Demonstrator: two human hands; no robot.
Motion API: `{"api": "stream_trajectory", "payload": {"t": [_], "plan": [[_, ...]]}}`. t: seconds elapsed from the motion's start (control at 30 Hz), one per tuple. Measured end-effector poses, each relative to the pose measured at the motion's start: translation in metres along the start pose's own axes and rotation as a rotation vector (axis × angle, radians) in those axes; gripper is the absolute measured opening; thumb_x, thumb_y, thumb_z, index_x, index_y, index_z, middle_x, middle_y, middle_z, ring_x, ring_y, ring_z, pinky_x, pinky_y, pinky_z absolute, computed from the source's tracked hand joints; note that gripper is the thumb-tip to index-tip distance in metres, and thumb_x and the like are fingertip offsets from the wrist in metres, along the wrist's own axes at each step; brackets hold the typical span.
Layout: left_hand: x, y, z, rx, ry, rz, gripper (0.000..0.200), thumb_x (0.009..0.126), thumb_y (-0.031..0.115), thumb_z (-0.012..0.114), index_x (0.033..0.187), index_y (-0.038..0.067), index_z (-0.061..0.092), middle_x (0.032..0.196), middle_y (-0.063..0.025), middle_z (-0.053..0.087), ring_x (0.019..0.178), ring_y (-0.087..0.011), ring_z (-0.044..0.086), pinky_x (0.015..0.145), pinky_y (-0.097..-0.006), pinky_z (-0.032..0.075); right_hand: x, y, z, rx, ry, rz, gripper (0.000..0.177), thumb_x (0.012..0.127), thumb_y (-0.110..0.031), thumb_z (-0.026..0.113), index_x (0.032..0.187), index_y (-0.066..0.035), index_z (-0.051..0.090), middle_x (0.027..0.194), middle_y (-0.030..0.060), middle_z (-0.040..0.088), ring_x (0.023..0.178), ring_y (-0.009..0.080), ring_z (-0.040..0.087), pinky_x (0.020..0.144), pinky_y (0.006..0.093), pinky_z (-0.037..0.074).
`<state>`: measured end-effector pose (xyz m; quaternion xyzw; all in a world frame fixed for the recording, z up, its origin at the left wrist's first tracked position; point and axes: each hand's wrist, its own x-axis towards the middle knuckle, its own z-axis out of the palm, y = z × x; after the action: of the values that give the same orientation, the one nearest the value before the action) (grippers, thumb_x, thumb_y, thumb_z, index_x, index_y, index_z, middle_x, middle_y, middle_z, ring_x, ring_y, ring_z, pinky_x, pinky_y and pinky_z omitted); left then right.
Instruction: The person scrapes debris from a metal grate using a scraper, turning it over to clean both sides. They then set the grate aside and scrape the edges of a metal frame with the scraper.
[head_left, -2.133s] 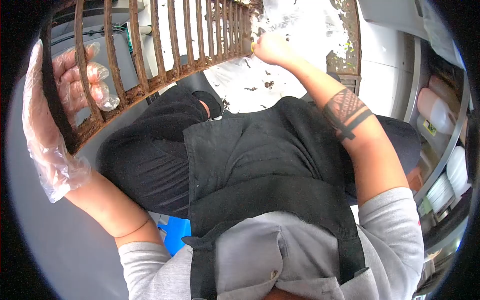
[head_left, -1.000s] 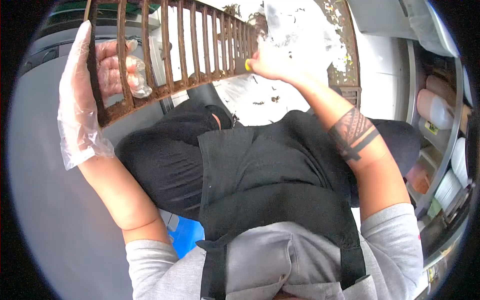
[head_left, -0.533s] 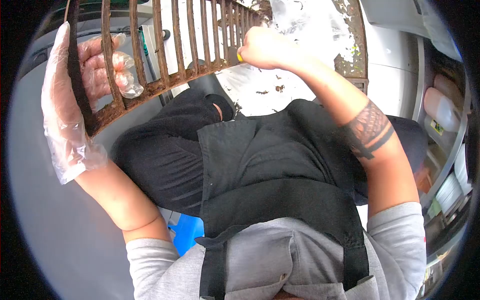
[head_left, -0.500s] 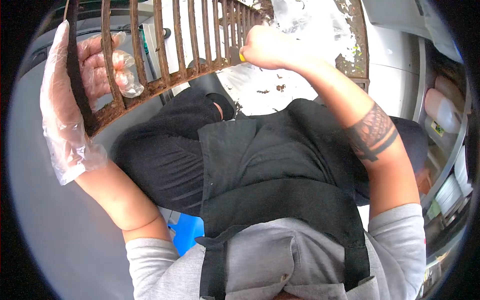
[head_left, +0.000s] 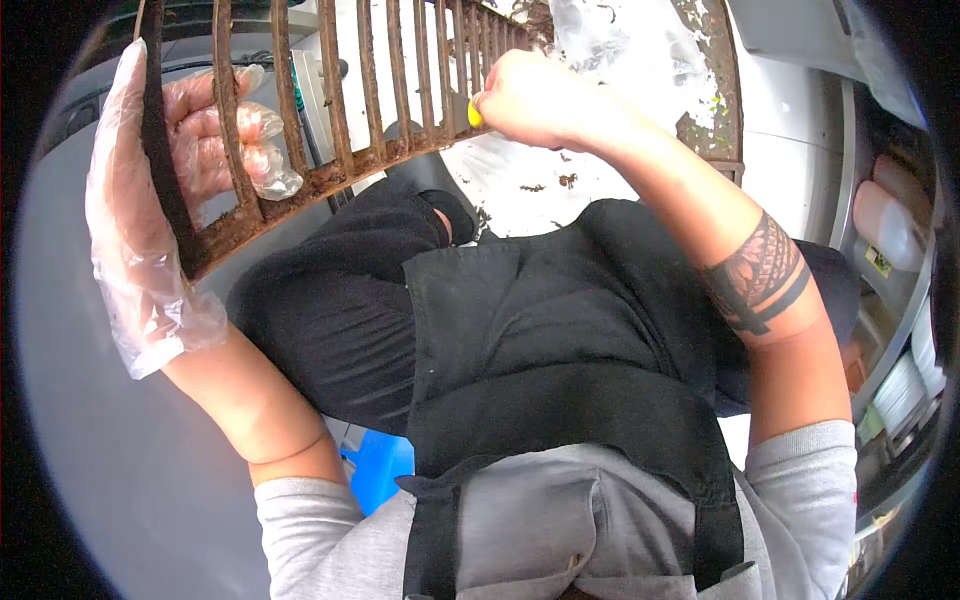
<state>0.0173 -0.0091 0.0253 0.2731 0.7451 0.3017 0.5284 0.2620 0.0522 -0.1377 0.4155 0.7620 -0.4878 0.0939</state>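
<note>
My left hand [head_left: 140,215], in a clear plastic glove, is wrapped around the end bar of a brown, rusty-looking metal grate [head_left: 335,100]. Its fingers reach through between the bars, and the thumb lies along the outside. The grate is held up at a tilt. My bare right hand [head_left: 535,100] is closed in a fist by the grate's lower edge. A bit of yellow handle [head_left: 475,114] shows at the fist; it looks like a scraper, with its blade hidden now. Dark flakes lie on the white surface [head_left: 510,200] beneath.
Crumpled clear plastic [head_left: 630,45] lies beyond my right hand, beside a brown flaking edge [head_left: 715,110]. My knees in black trousers [head_left: 320,300] are close below the grate. A blue object [head_left: 382,468] is at lower left. Shelved containers [head_left: 890,215] stand at the right.
My right hand has moved slightly left along the grate, and the dark blade seen beside the yellow handle is now hidden. My left hand keeps its hold; the whole view has shifted a little.
</note>
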Motion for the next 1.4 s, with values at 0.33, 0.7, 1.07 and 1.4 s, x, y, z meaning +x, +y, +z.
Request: {"api": "stream_trajectory", "payload": {"t": [0.33,0.7,1.07,1.4], "plan": [[-0.002,-0.005,0.003,0.105,0.095,0.083,0.080,0.101,0.067,0.048,0.114,-0.009,0.067,0.093,-0.0168,0.073,0.072,-0.0211,0.071,0.072,-0.0303,0.059,0.004,-0.028,0.025,-0.225,-0.048,-0.166,0.020,0.070,-0.004,0.061,0.080,0.003,0.076,0.082,0.0269,0.071,0.078,0.0393,0.073,0.075,0.0463,0.058],[0.000,-0.017,-0.007,0.020,-0.044,0.055,0.074,0.105,0.061,0.041,0.125,-0.006,0.065,0.091,-0.0088,0.073,0.070,-0.0156,0.069,0.069,-0.0277,0.058,0.031,-0.042,0.038,-0.864,-0.311,-0.351,0.019,0.065,-0.004,0.081,0.084,-0.006,0.079,0.091,0.0190,0.076,0.089,0.0349,0.074,0.082,0.0408,0.059],[-0.009,-0.012,0.038,-0.013,0.315,0.343,0.060,0.094,0.058,0.061,0.081,0.000,0.069,0.064,-0.0124,0.069,0.044,-0.0219,0.065,0.041,-0.0342,0.057,0.048,-0.035,0.071,-0.534,-0.151,-0.155,0.012,0.074,-0.011,0.068,0.079,-0.003,0.074,0.088,0.0210,0.073,0.082,0.0372,0.070,0.077,0.0447,0.056],[-0.003,-0.006,0.026,0.115,0.210,0.187,0.078,0.096,0.070,0.048,0.092,-0.005,0.067,0.072,-0.0169,0.072,0.052,-0.0272,0.068,0.050,-0.0403,0.060,0.013,-0.028,0.053,-0.550,-0.043,-0.135,0.029,0.082,-0.019,0.061,0.095,-0.001,0.080,0.098,0.0246,0.075,0.095,0.0397,0.074,0.084,0.0459,0.059]]}}
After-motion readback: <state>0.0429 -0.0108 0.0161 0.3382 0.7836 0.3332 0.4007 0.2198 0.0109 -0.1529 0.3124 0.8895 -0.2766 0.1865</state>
